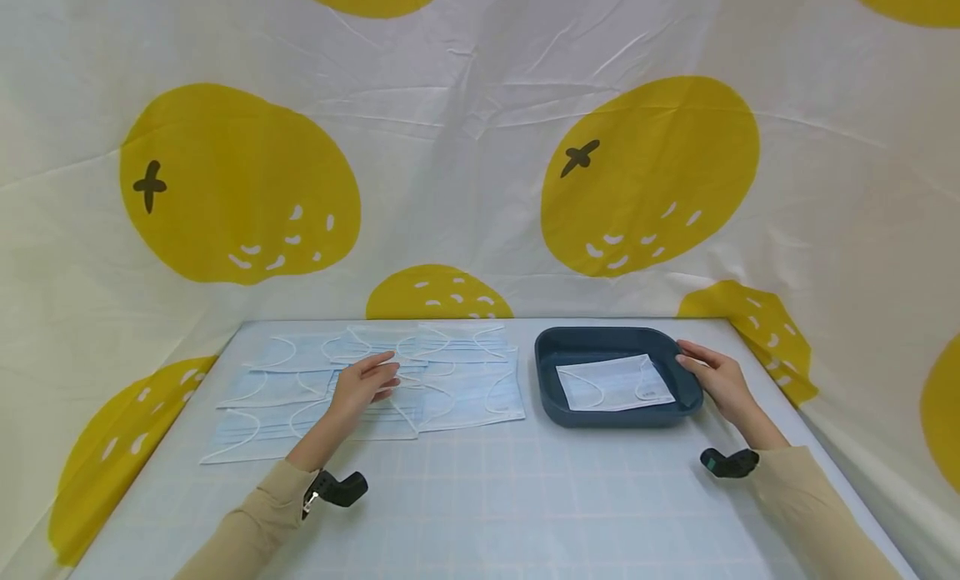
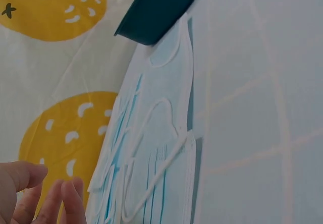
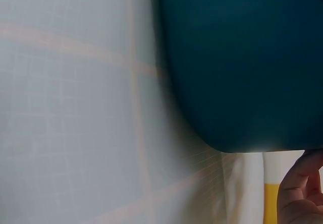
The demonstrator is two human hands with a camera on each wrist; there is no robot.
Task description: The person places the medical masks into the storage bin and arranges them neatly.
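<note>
**Pale blue pleated face masks with thin white ear loops (image 1: 467, 408) lie beside a smooth, dark blue, rounded rectangular tray (image 1: 600, 419)**

Nearest are two beige fabric sleeves (image 1: 255, 522), with a small black wrist camera (image 1: 343, 490) at each cuff. Beyond them spreads a pale table covering (image 1: 525, 497) with faint pinkish grid lines.

Farther in, the left hand (image 1: 360, 386) is over the masks, its fingers loosely bent, thumb and fingertips apart, gripping nothing. The masks lie flat on the table's left side, overlapping in rows; fine horizontal pleats cross them, white edging frames them, and their loops curl across the fabric.

To their right sits the tray, its wall low and its corners curved. The right hand (image 1: 723, 382) pinches its right rim. Inside, a single pale blue mask (image 1: 618, 384) lies slightly slanted, loops over its face, with small, unreadable marking near its lower right corner.

Behind everything hangs a creased white cloth backdrop (image 1: 465, 188) printed with yellow fruit shapes (image 1: 652, 188).
</note>
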